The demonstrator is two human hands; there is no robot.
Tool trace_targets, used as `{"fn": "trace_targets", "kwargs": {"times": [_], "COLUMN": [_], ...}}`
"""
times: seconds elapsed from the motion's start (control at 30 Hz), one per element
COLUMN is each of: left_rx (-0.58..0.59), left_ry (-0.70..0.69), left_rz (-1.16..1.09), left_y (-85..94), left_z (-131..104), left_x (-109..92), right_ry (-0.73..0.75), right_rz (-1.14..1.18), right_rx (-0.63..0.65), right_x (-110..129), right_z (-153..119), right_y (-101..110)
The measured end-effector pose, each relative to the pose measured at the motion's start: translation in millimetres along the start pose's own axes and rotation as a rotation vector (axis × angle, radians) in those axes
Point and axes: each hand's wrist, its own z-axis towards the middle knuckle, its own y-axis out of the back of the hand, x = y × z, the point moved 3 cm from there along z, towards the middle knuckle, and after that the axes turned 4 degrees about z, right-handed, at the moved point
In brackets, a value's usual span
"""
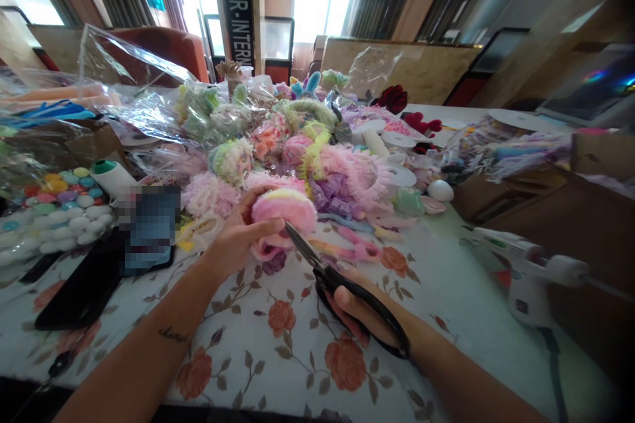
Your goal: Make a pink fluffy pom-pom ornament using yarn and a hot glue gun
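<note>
My left hand (244, 232) is closed on a round, fuzzy pink piece (286, 210) with a pale yellow band near its top, the thumb lying across its front. In my right hand (360, 307) are black-handled scissors (322, 271), with fingers and thumb through the loops. The blade tips touch or nearly touch the lower front of the pink piece; the blades look close together. A fuzzy pink and orange strip (354, 246) lies on the tablecloth just behind the scissors. Whether it joins the pink piece, I cannot tell.
Behind my hands rises a heap of pastel yarn and ruffled trims (347, 175). A white glue gun (526, 271) stands at the right beside a brown cardboard box (550, 231). To the left are phones (84, 284) and a bag of colored pompoms (59, 218).
</note>
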Motion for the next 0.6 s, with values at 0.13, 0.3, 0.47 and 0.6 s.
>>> {"fn": "trace_targets", "kwargs": {"times": [0.13,0.3,0.47,0.6], "left_rx": [0.005,0.017,0.020,0.032], "left_ry": [-0.032,-0.060,-0.070,-0.081], "left_rz": [0.020,0.055,0.066,0.063], "left_y": [1.9,4.6,5.8,5.5], "left_z": [0,1,0,0], "left_x": [0,1,0,0], "right_ry": [-0.037,-0.074,-0.071,-0.070], "right_rz": [0.039,0.142,0.202,0.207], "right_rx": [-0.025,-0.087,-0.096,-0.080], "right_x": [0,1,-4,-7], "right_z": [-1,0,2,2], "right_y": [-4,-8,-12,-11]}}
